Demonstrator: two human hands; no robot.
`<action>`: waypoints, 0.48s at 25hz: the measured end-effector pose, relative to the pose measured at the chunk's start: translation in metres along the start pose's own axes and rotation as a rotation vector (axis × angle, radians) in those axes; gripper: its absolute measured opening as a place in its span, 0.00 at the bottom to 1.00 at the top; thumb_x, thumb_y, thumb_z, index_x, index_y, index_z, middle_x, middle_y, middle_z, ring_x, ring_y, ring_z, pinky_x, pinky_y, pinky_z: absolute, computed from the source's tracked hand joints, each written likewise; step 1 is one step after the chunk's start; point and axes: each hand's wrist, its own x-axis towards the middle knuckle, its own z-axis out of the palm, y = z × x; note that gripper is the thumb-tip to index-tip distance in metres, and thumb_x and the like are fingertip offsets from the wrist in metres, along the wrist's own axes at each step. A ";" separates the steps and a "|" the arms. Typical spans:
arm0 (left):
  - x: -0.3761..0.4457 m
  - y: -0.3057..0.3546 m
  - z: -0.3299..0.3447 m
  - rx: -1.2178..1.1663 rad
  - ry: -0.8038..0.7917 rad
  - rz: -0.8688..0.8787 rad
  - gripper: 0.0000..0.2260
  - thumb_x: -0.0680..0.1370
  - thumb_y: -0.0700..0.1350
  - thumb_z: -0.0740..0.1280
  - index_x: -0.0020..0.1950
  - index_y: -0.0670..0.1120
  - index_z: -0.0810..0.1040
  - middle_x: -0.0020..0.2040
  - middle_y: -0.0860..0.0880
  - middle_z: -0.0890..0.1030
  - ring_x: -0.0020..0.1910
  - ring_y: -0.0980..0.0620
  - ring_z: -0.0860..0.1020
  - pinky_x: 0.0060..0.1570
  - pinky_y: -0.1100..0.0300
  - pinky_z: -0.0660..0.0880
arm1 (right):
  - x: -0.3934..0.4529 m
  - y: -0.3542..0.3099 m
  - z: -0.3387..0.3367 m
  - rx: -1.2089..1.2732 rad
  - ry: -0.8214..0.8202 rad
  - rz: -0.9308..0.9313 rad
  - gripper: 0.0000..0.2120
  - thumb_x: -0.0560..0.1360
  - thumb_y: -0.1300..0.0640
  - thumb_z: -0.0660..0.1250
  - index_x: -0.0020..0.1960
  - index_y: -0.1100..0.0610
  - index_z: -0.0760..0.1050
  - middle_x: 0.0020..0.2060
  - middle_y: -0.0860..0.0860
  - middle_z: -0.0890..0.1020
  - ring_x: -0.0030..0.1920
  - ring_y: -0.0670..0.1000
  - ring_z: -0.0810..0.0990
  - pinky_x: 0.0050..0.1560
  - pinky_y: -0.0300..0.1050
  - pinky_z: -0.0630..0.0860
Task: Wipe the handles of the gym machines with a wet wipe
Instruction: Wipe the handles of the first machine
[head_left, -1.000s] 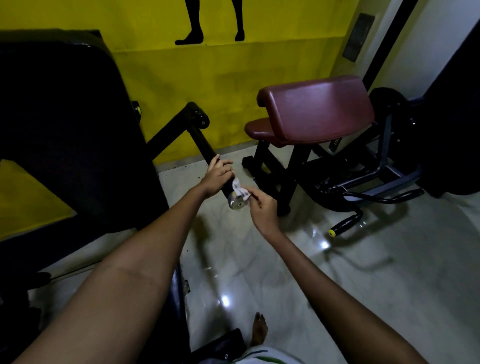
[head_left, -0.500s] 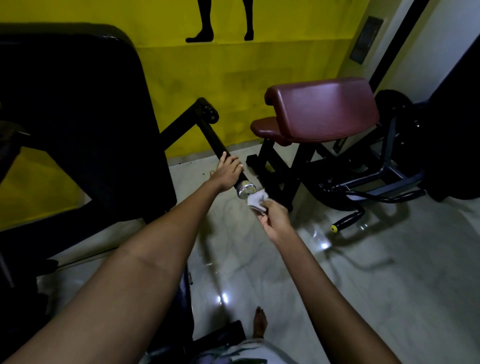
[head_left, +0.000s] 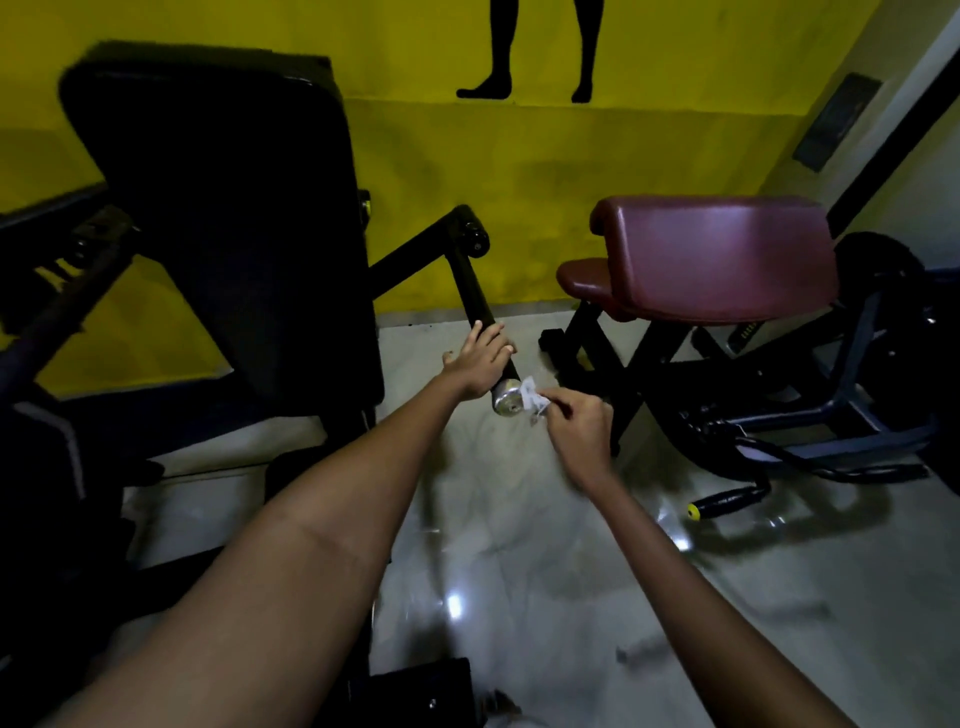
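A black machine handle (head_left: 474, 291) slants down from a pivot toward me and ends in a silver cap (head_left: 507, 399). My left hand (head_left: 479, 362) grips the handle just above that cap, fingers wrapped over the bar. My right hand (head_left: 577, 429) pinches a small white wet wipe (head_left: 534, 401) between thumb and fingers, and the wipe touches the right side of the silver cap.
A large black padded machine (head_left: 223, 218) stands at the left. A maroon padded curl bench (head_left: 717, 260) on a black frame stands at the right, with a yellow-tipped bar (head_left: 724, 503) near the glossy floor (head_left: 519, 571). A yellow wall lies behind.
My right hand with the wipe pulled off the handle's end and has come back against the silver cap. My left hand kept its grip. The camera drifted a little.
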 end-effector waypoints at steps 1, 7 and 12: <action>-0.001 0.000 0.000 -0.041 0.011 -0.010 0.17 0.84 0.48 0.47 0.70 0.49 0.67 0.78 0.53 0.49 0.76 0.50 0.41 0.67 0.35 0.49 | 0.006 -0.003 0.000 0.004 -0.011 0.004 0.12 0.70 0.66 0.63 0.49 0.63 0.83 0.44 0.59 0.84 0.44 0.56 0.83 0.46 0.41 0.74; 0.001 -0.005 0.014 -0.209 0.151 -0.059 0.25 0.76 0.60 0.45 0.65 0.53 0.71 0.77 0.54 0.52 0.77 0.49 0.49 0.71 0.39 0.49 | 0.013 -0.008 0.008 0.077 -0.133 0.033 0.18 0.69 0.73 0.60 0.55 0.65 0.79 0.52 0.61 0.81 0.53 0.57 0.81 0.50 0.32 0.69; -0.002 0.002 0.015 -0.333 0.165 -0.096 0.16 0.83 0.51 0.52 0.66 0.50 0.71 0.77 0.53 0.52 0.75 0.50 0.54 0.71 0.41 0.54 | 0.012 0.008 -0.002 0.155 -0.173 -0.100 0.17 0.67 0.76 0.60 0.52 0.67 0.81 0.48 0.61 0.83 0.49 0.56 0.82 0.51 0.30 0.69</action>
